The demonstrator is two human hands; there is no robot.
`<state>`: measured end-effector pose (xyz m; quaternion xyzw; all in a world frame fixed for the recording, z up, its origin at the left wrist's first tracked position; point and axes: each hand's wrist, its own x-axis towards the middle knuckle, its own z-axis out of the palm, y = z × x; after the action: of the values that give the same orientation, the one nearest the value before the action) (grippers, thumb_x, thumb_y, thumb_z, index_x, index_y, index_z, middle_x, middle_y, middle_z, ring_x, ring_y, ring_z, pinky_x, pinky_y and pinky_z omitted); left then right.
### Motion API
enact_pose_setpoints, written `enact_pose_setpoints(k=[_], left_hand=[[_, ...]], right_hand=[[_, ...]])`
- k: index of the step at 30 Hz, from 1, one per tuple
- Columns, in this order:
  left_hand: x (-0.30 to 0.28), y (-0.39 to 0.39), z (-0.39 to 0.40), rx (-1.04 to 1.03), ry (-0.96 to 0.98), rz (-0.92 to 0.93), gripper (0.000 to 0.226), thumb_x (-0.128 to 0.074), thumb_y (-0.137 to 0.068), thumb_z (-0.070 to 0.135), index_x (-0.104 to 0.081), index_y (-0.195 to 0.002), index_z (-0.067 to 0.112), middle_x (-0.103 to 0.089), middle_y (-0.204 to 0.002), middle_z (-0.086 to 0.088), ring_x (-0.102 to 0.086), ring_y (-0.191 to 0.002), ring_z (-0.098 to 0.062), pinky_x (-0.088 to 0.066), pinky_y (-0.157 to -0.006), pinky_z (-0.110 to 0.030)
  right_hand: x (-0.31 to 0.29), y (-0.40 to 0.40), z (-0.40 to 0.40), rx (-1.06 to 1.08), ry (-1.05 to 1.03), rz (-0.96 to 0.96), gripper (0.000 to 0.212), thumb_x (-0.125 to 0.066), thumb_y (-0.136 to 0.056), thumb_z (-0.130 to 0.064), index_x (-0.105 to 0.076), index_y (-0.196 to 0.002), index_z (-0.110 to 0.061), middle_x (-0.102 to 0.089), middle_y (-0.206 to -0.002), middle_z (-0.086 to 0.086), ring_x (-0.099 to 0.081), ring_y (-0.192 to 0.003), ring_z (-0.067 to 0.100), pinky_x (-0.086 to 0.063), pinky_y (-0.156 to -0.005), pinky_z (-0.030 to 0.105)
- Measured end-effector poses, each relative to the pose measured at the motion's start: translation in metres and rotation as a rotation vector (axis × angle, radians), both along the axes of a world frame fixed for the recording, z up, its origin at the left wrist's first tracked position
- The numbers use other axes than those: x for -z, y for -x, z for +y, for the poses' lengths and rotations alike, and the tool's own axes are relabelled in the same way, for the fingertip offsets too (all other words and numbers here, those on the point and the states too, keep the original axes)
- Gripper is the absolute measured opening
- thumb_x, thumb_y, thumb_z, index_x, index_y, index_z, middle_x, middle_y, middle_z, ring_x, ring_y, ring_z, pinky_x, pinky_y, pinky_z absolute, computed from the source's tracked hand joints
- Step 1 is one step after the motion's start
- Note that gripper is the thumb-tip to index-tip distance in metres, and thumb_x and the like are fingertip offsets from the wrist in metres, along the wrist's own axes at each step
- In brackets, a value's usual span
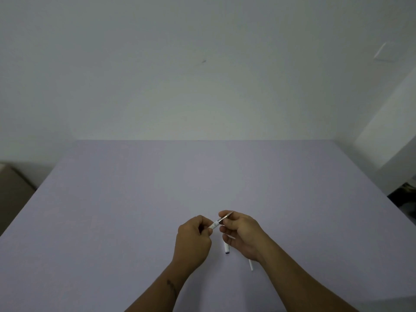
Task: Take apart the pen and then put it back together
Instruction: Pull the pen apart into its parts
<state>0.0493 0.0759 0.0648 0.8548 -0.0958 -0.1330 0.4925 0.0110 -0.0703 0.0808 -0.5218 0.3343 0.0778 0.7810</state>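
Both hands hold a short pen piece above the lilac table (135,210). The white pen barrel (214,225) is pinched in my left hand (194,240). Its grey tip section (225,217) sits between the fingers of my right hand (242,233). A white pen cap (226,248) with a dark end lies on the table under my right hand. A thin white refill tube (250,265) pokes out from beneath my right wrist, resting on the table.
A brown box (11,194) stands off the table's left edge. Dark clutter (405,194) lies on the floor at the right. A pale wall rises behind the table's far edge.
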Motion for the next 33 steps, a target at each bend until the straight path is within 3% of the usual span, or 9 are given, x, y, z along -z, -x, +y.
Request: enact_pose_setpoints(k=[5, 8, 17, 24, 29, 33], left_hand=[[-0.0014, 0.0013, -0.0009, -0.001, 0.017, -0.003, 0.021, -0.062, -0.089, 0.005, -0.069, -0.079, 0.023, -0.065, -0.066, 0.002, -0.052, -0.056, -0.009, -0.045, -0.055, -0.020], [-0.0022, 0.0015, -0.0010, 0.004, 0.017, -0.006, 0.027, -0.062, -0.088, 0.006, -0.065, -0.075, 0.029, -0.065, -0.066, 0.003, -0.053, -0.057, -0.009, -0.047, -0.056, -0.020], [0.0004, 0.0015, -0.0019, 0.009, -0.011, -0.001, 0.037, -0.062, -0.088, 0.007, -0.059, -0.068, 0.037, -0.065, -0.067, 0.003, -0.054, -0.058, -0.009, -0.052, -0.060, -0.028], [0.0030, 0.0019, -0.0020, 0.013, 0.003, 0.002, 0.029, -0.061, -0.089, 0.006, -0.064, -0.074, 0.030, -0.065, -0.067, 0.003, -0.053, -0.058, -0.010, -0.048, -0.057, -0.023], [0.0055, 0.0010, -0.0004, 0.008, 0.010, 0.008, 0.020, -0.062, -0.089, 0.006, -0.068, -0.080, 0.023, -0.064, -0.066, 0.003, -0.051, -0.056, -0.009, -0.044, -0.054, -0.022], [0.0070, -0.0003, -0.0005, -0.003, 0.006, 0.023, 0.018, -0.061, -0.089, 0.005, -0.070, -0.083, 0.019, -0.062, -0.065, 0.003, -0.050, -0.056, -0.009, -0.042, -0.054, -0.021]], right_hand=[[0.0034, -0.0002, 0.0020, -0.028, 0.035, 0.003, 0.019, -0.060, -0.096, -0.010, -0.072, -0.110, -0.013, -0.066, -0.096, 0.009, -0.061, -0.086, 0.022, -0.053, -0.071, 0.033], [0.0057, -0.0005, 0.0045, -0.018, 0.077, 0.016, 0.010, -0.064, -0.094, -0.014, -0.073, -0.095, -0.013, -0.065, -0.092, 0.008, -0.060, -0.082, 0.021, -0.051, -0.069, 0.032], [0.0036, 0.0032, 0.0019, 0.001, 0.057, -0.009, 0.024, -0.053, -0.097, 0.000, -0.075, -0.097, -0.011, -0.065, -0.091, 0.009, -0.060, -0.086, 0.023, -0.051, -0.073, 0.033], [0.0016, 0.0043, 0.0013, -0.026, 0.042, -0.004, 0.022, -0.057, -0.098, -0.011, -0.071, -0.114, -0.016, -0.066, -0.102, 0.010, -0.060, -0.093, 0.024, -0.052, -0.073, 0.033], [0.0043, 0.0005, 0.0020, -0.017, 0.073, 0.025, 0.016, -0.060, -0.096, -0.011, -0.076, -0.100, -0.009, -0.066, -0.093, 0.008, -0.060, -0.085, 0.022, -0.052, -0.071, 0.032], [0.0056, -0.0004, -0.0001, 0.016, 0.018, 0.001, 0.023, -0.053, -0.098, -0.005, -0.075, -0.104, -0.009, -0.067, -0.094, 0.007, -0.060, -0.085, 0.020, -0.052, -0.073, 0.032]])
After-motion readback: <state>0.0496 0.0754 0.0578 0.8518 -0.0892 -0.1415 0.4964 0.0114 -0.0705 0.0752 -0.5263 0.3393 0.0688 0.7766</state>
